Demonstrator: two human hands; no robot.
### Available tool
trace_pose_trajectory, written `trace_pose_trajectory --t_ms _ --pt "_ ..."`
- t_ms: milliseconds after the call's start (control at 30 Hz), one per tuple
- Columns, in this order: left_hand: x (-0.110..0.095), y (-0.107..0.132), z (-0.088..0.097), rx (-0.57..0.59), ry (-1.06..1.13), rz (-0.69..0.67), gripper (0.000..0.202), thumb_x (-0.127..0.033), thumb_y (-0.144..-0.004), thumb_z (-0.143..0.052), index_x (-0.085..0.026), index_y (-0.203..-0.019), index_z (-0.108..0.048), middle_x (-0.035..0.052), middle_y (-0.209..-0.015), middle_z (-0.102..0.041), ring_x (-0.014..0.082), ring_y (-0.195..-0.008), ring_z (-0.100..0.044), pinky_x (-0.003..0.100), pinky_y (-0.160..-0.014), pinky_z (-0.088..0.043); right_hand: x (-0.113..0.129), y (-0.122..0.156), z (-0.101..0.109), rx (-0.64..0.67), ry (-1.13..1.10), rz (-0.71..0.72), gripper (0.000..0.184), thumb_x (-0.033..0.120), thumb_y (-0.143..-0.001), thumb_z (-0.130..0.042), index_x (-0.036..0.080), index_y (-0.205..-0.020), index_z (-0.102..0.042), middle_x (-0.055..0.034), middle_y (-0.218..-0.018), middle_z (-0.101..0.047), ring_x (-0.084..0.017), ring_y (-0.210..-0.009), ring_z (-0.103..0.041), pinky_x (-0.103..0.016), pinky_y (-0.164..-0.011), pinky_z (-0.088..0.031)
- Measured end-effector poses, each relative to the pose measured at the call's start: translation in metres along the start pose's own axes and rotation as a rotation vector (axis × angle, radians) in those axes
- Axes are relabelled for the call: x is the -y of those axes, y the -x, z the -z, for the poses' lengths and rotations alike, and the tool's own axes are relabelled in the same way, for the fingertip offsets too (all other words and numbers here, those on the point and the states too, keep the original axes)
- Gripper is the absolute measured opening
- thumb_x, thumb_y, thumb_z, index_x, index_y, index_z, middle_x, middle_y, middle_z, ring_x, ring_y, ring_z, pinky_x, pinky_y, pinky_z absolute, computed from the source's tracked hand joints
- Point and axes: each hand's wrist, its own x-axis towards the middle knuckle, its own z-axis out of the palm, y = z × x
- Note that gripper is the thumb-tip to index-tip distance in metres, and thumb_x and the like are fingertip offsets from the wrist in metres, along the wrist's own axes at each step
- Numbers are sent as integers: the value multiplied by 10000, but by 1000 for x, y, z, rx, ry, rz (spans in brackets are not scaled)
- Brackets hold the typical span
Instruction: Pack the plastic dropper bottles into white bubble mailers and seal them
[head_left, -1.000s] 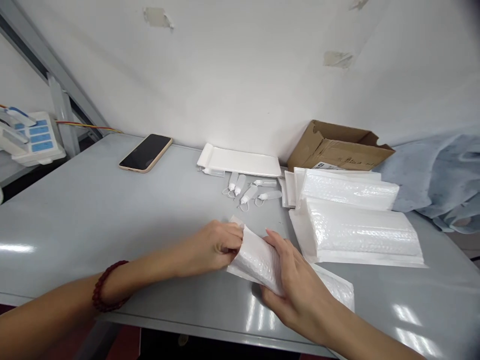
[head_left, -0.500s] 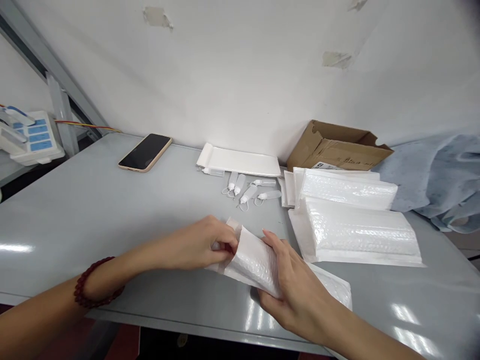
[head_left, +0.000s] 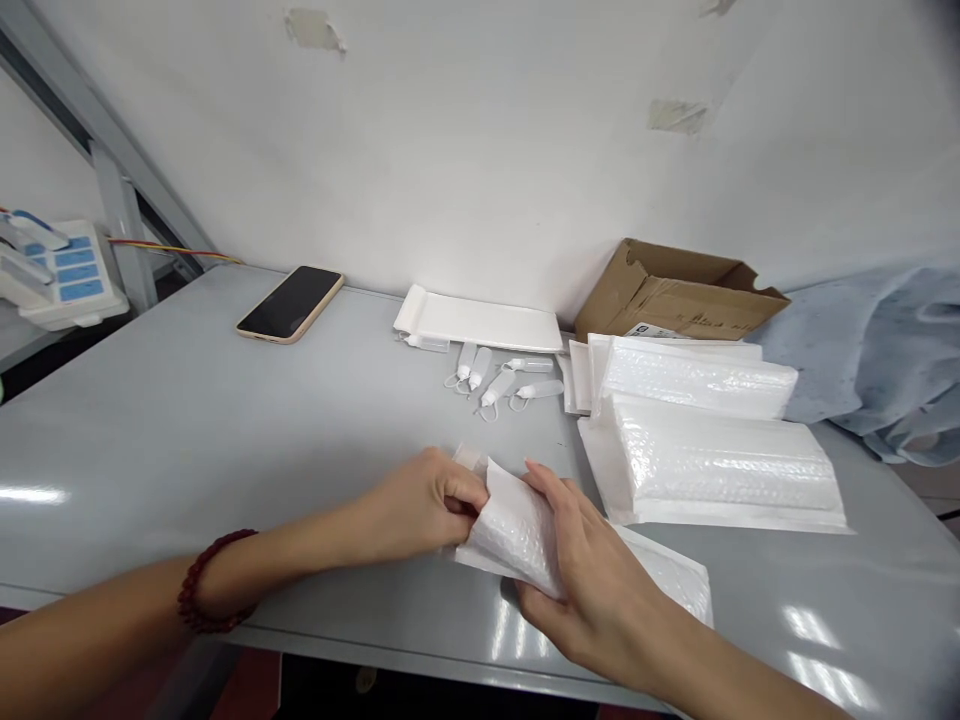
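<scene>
A small white bubble mailer (head_left: 516, 525) is held above the front of the table, its opening facing left. My right hand (head_left: 581, 560) grips it from the right, thumb and fingers wrapped around its body. My left hand (head_left: 435, 505) has its curled fingertips inside the mailer's mouth. Whatever those fingers pinch is hidden by the hand and the mailer. Another bubble mailer (head_left: 671, 572) lies partly under my right hand. Beyond my hands lie several small translucent squeeze bottles (head_left: 498, 388) with white tips and looped caps.
A stack of bubble mailers (head_left: 727, 465) lies on the right, before a cardboard box (head_left: 675, 290) and pale blue cloth (head_left: 885, 350). A flat white mailer (head_left: 487, 322) rests by the wall. To the left are a phone (head_left: 291, 304) and a power strip (head_left: 79, 275).
My left hand has moved right and slightly down, its fingertips deeper in the mailer's mouth. My right hand stays almost where it was, still gripping the mailer.
</scene>
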Motion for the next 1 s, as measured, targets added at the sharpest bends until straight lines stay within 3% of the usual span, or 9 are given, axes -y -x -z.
trace_pose_trajectory --t_ms 100,200,300,400,567,733,833,900,1000 --pt "3 1 -3 -35 -106 -72 275 -58 -720 -480 -137 -471 -399 -49 -493 -332 61 -485 -339 197 -467 -256 0 0 0 4 0 -5 858 104 -708 -512 162 -1419 -36 -165 -1246 -468 -294 -1108 -503 -487 -898 -496" --pt "1 3 -1 -86 -248 -147 271 -46 -766 -451 -137 -510 -462 -30 -541 -439 79 -540 -406 205 -526 -308 -1 1 0 -9 1 -2 847 117 -721 -518 158 -1418 -39 -171 -1248 -461 -298 -1108 -502 -489 -891 -501" --pt "-2 5 2 -146 -310 -129 223 -49 -782 -461 -141 -609 -566 -25 -597 -530 81 -561 -451 202 -546 -321 -2 1 -1 -26 23 -11 830 135 -736 -525 148 -1414 -47 -182 -1246 -451 -314 -1116 -491 -511 -901 -494" --pt "-3 5 3 -134 -284 -82 208 -60 -776 -477 -142 -598 -549 -43 -563 -471 69 -528 -416 196 -511 -287 -3 1 -2 -20 20 -26 824 136 -739 -532 149 -1411 -56 -179 -1234 -452 -312 -1104 -492 -512 -904 -495" --pt "-9 4 7 63 -98 75 214 -84 -758 -456 -156 -564 -399 -57 -533 -329 67 -486 -292 206 -457 -228 -2 1 -3 -9 -10 -25 839 134 -743 -531 163 -1419 -36 -175 -1263 -433 -304 -1123 -480 -504 -914 -488" --pt "-21 2 13 180 283 284 160 -157 -802 -425 -154 -714 -559 -10 -758 -544 115 -686 -520 209 -633 -423 -1 1 -2 1 -15 -24 850 131 -729 -530 153 -1420 -37 -172 -1247 -447 -297 -1117 -489 -490 -918 -488" --pt "-22 1 20 206 531 284 250 -280 -870 -419 -147 -814 -623 39 -884 -626 169 -870 -606 281 -810 -477 -2 1 -1 -15 3 -23 831 146 -740 -529 149 -1415 -43 -176 -1235 -464 -300 -1095 -505 -486 -896 -503" --pt "-19 2 26 68 416 266 301 -363 -886 -441 -141 -822 -633 52 -848 -658 182 -838 -635 296 -794 -493 -3 1 -1 -37 37 -19 814 167 -755 -528 144 -1412 -47 -188 -1245 -467 -317 -1100 -506 -501 -889 -506" --pt "-14 4 36 -363 -10 306 260 -402 -823 -565 -151 -848 -627 15 -702 -656 160 -669 -626 255 -643 -475 -5 0 -2 -60 72 -12 796 200 -768 -535 136 -1407 -64 -207 -1277 -458 -338 -1125 -498 -522 -896 -500"
